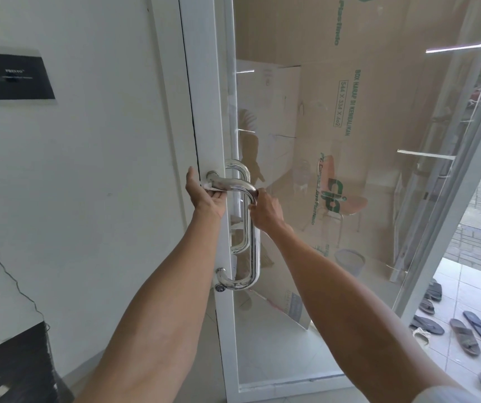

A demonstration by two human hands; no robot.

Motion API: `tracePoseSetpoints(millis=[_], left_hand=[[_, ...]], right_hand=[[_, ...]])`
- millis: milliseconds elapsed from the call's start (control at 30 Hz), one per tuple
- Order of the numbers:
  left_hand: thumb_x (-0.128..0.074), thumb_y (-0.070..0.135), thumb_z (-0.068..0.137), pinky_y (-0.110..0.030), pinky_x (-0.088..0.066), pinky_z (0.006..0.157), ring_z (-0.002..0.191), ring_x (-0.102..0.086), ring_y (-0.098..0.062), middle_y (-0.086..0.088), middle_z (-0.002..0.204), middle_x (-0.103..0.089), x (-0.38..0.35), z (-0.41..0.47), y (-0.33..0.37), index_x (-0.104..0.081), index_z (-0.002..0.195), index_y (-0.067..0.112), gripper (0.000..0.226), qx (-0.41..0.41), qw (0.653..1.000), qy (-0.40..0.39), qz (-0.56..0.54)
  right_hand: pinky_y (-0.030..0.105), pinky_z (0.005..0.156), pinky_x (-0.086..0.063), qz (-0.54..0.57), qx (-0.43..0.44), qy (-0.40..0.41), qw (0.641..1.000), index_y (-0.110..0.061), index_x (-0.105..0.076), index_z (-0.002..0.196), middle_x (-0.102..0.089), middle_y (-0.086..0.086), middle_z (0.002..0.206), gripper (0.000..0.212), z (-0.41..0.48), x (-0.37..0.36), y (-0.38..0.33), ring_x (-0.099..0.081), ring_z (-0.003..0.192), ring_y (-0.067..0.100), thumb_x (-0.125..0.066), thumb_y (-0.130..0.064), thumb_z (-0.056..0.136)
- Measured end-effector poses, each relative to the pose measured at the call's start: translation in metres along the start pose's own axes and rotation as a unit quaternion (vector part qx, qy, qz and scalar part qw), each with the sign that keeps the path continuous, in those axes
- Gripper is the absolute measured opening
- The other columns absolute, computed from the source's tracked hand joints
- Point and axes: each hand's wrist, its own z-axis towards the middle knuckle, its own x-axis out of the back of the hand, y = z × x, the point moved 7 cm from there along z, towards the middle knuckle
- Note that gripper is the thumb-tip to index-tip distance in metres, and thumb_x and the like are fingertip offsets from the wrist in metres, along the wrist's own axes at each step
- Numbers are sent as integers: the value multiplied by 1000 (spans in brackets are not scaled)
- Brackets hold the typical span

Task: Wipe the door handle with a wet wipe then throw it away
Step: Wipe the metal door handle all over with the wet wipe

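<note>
Head view, the only one: we are looking along both bare forearms, which are stretching forward and slightly upward toward the door handle, a chrome D-shaped bar standing upright on the white frame of a glass door. Our left hand is reaching the handle's upper horizontal arm, close to where it is meeting the frame. Its fingers are curling up under the bar and pinching the wet wipe against the metal, while the thumb is pointing upward beside the frame edge. The wipe is showing only as a small white scrap between fingers and bar, so we are not able to tell how it is folded. Our right hand is coming in from the right with its back toward us, and its fingers are wrapping around the handle just below the upper bend, gripping the vertical bar. The two hands are sitting near each other, not touching. To the left, a black plaque is hanging on the wall. Behind the glass, cardboard boxes are standing, and at far right sandals are lying on the tiled floor.
</note>
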Motion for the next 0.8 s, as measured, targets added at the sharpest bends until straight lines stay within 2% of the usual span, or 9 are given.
tracePoseSetpoints(millis=[167,300,367,433,467,567,633,700,800], left_hand=[[-58,43,89,-28,-50,82,82,-61,-21,-10,89,-59,-9,1,18,-56,96,4,40,-62,997,6,54],[-57,49,88,-30,-42,99,103,-59,-16,-4,109,-62,-11,-2,7,-62,105,13,40,-101,959,-2,264],[-48,65,83,-40,-32,113,134,-44,-26,-11,143,-49,-12,-11,3,-51,135,9,76,-180,842,-3,509],[-44,61,89,-39,-16,122,149,-16,-24,-12,161,-19,-18,-26,-9,-27,151,7,84,-265,695,-55,666],[-45,56,93,-34,-9,122,151,-6,-21,-9,163,-9,-18,-34,-14,-18,153,7,82,-300,644,-87,698],[-44,51,95,-30,-5,122,151,3,-17,-6,163,-3,-10,-45,-23,-9,154,8,81,-367,515,-165,757],[-42,51,96,-33,-12,123,151,-1,-14,-4,163,-7,-7,-46,-19,-12,155,12,76,-385,458,-186,779],[-39,50,97,-38,-23,120,150,-9,-13,-1,163,-14,-8,-41,-9,-14,155,17,71,-381,443,-185,790],[-39,55,96,-40,-32,114,146,-26,-21,-3,161,-21,-14,-28,12,-1,155,19,79,-321,506,-141,788]], right_hand=[[45,78,-51,2,0,-2,1000,-4,-52,111,-65,18,102,20,0,0,1,-61,94,36,-57,-15,94],[45,78,-52,6,-2,0,1000,-5,-52,110,-65,18,100,19,0,-1,1,-62,93,36,-57,-15,94],[44,79,-51,7,-7,5,1000,-5,-53,109,-65,18,101,19,0,-1,1,-61,95,37,-57,-14,93],[43,78,-48,5,-11,10,1000,-5,-53,109,-65,19,102,19,-1,0,0,-61,97,37,-57,-14,93],[42,77,-47,4,-8,12,1000,-5,-53,109,-65,19,103,18,-1,0,0,-61,97,38,-55,-14,94],[40,74,-46,-4,3,15,1000,-4,-53,111,-66,21,104,19,-2,1,-1,-62,98,40,-51,-11,94],[42,78,-48,-5,3,10,1000,-4,-53,113,-66,21,105,22,-2,1,0,-62,100,40,-54,-11,93],[43,81,-49,1,-3,4,1000,-5,-53,114,-66,20,105,23,-2,1,1,-61,100,39,-57,-15,94],[45,82,-51,12,-9,1,1000,-5,-53,113,-66,19,104,22,-2,-1,2,-62,97,37,-58,-15,94]])
